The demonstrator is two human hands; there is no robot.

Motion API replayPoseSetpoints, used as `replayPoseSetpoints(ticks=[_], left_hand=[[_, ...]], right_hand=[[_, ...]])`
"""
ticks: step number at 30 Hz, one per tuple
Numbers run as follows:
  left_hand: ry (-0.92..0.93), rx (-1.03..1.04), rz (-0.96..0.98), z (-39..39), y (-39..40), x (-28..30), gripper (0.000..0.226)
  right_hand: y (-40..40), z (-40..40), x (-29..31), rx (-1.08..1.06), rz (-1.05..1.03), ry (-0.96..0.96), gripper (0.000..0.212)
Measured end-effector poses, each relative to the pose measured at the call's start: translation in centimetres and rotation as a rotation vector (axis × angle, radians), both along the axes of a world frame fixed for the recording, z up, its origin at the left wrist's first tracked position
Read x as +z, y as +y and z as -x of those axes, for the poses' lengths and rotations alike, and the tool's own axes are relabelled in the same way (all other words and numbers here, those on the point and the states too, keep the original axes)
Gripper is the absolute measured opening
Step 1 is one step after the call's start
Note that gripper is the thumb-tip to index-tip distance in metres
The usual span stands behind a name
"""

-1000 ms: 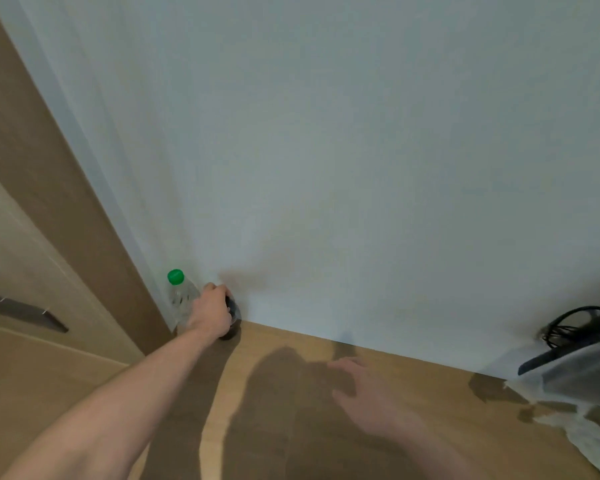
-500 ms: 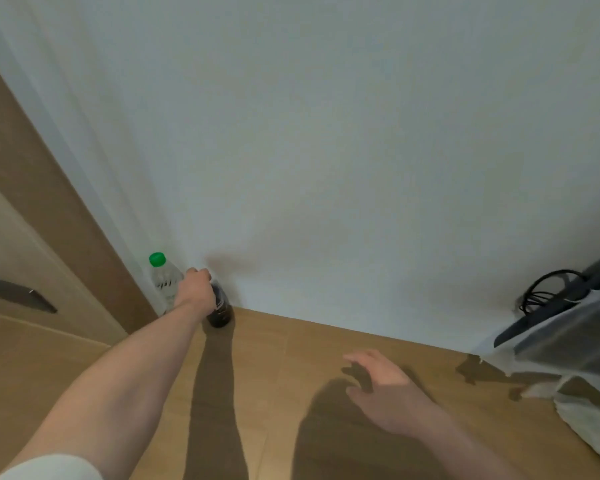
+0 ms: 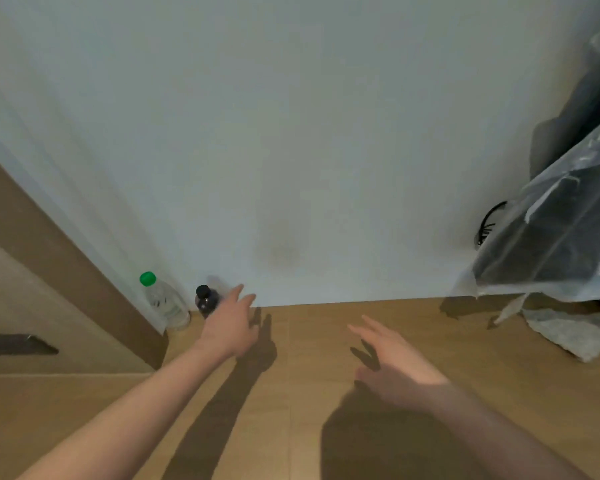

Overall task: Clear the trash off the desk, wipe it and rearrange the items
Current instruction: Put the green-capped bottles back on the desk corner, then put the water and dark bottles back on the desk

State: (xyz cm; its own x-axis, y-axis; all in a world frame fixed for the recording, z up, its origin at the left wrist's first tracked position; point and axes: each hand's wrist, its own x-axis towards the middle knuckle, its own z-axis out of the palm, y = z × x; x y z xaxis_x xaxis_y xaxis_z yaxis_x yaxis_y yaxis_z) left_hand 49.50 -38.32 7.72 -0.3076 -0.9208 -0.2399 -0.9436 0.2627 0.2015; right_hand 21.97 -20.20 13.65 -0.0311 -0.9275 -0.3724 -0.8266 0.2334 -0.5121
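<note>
The left hand (image 3: 231,327) has its fingers spread and holds nothing. It is just beside the small dark bottle with a black cap (image 3: 207,301), which stands on the wooden bench (image 3: 326,393) by the white wall (image 3: 291,133). The clear plastic bottle with a green cap (image 3: 163,301) stands next to it in the corner. Both look light, smooth and easy to tip, so hold them around the middle. The right hand (image 3: 392,362) hovers with loose fingers, holding nothing.

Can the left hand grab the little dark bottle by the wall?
Probably yes. The left hand is open right beside the dark bottle, with nothing between them; the clear bottle stands on its far side.
</note>
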Motion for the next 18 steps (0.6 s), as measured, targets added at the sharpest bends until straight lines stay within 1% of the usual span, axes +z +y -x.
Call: replayPoseSetpoints(ticks=[2,4,6,8,10,14,18], left_hand=[[0.068,-0.127,-0.022,1.3,4.4,0.7,0.074],[0.108,-0.218,-0.062,2.6,8.8,1.1,0.077],[0.120,-0.291,-0.087,3.9,12.6,1.5,0.079],[0.107,-0.364,-0.107,5.5,16.0,2.0,0.079],[0.114,-0.438,-0.108,7.4,19.2,2.6,0.074],[0.100,-0.659,-0.065,11.9,25.6,3.2,0.065],[0.080,-0.768,-0.055,17.7,32.8,2.9,0.066]], right_hand=[[2.7,-0.1,-0.2,-0.059,-0.024,0.010,0.077],[5.9,0.1,-0.6,-0.148,-0.065,-0.037,0.078],[9.4,0.9,-0.9,-0.249,-0.108,-0.095,0.078],[12.9,1.9,-0.6,-0.320,-0.162,-0.103,0.075],[16.0,3.3,0.1,-0.362,-0.183,-0.067,0.072],[23.6,6.4,0.3,-0.489,-0.191,-0.031,0.075],[33.3,10.0,-1.3,-0.558,-0.145,0.071,0.060]])
